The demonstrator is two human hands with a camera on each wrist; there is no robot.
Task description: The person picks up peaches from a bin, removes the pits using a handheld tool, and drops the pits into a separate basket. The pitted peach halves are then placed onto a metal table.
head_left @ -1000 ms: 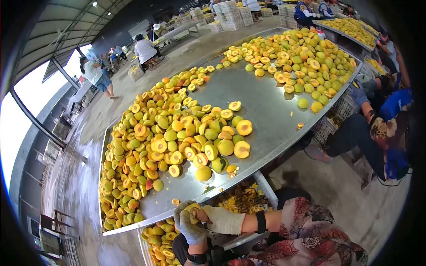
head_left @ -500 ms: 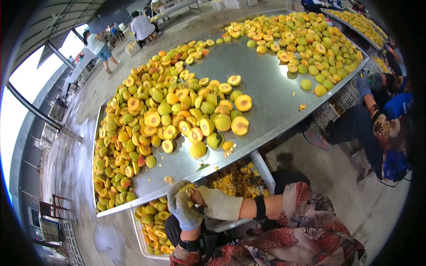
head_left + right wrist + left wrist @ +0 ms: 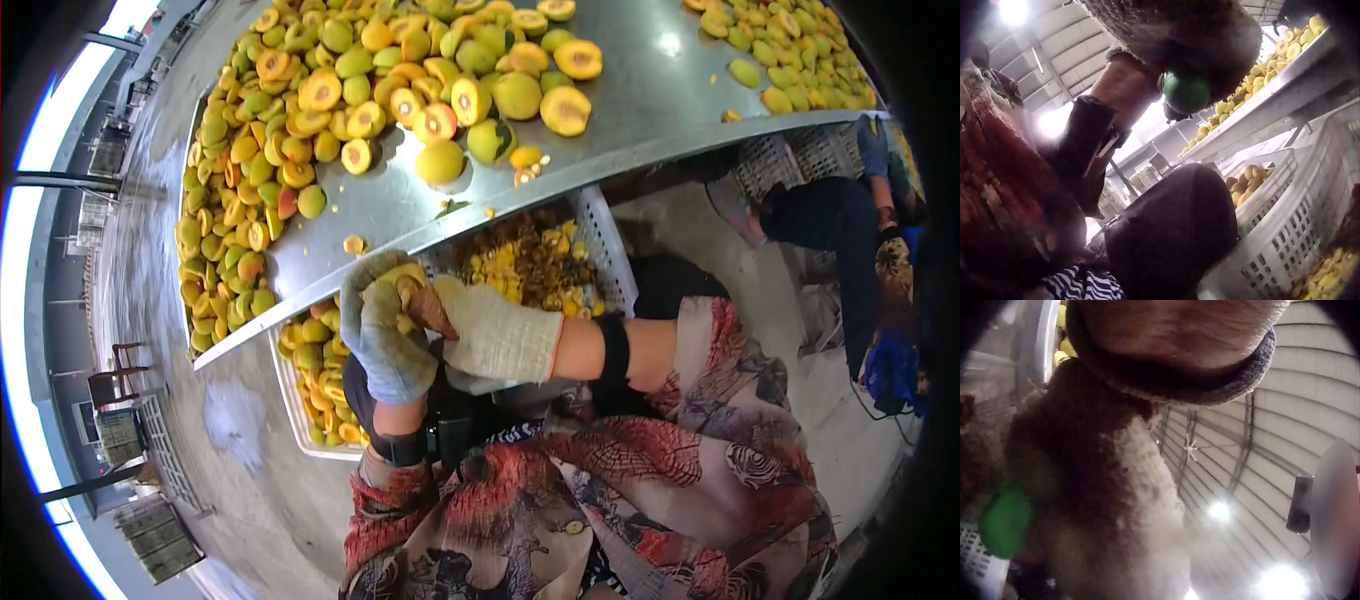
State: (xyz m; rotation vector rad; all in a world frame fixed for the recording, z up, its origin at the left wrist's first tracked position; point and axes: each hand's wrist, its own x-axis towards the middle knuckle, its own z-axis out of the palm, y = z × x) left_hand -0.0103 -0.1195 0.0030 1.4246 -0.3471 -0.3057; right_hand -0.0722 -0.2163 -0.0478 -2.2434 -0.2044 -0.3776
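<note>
Close to the table's near edge, my gloved left hand (image 3: 385, 335) grips a yellow peach (image 3: 408, 272), fingers wrapped round its far side. My gloved right hand (image 3: 505, 330) meets it from the right, its curled fingers against the fruit. A brown, leathery-looking piece (image 3: 430, 308) covers the right hand's tip, over the peach. Both hands mostly hide the fruit. Halved and whole peaches (image 3: 320, 90) lie heaped on the metal table (image 3: 640, 80) beyond. In the right wrist view the left glove (image 3: 1191, 31) fills the top; the peach is hidden there.
Under the table edge stands a white basket (image 3: 605, 240) of yellow scraps and brown pits. A second white crate (image 3: 290, 400) with peach halves is left of my knee. Another person's leg (image 3: 830, 215) is at the right. A second peach heap (image 3: 790, 50) lies at the table's far right.
The head view has tilted down, so table and hands sit higher in it. The hands stay together round the peach; the brown piece shows more plainly now.
</note>
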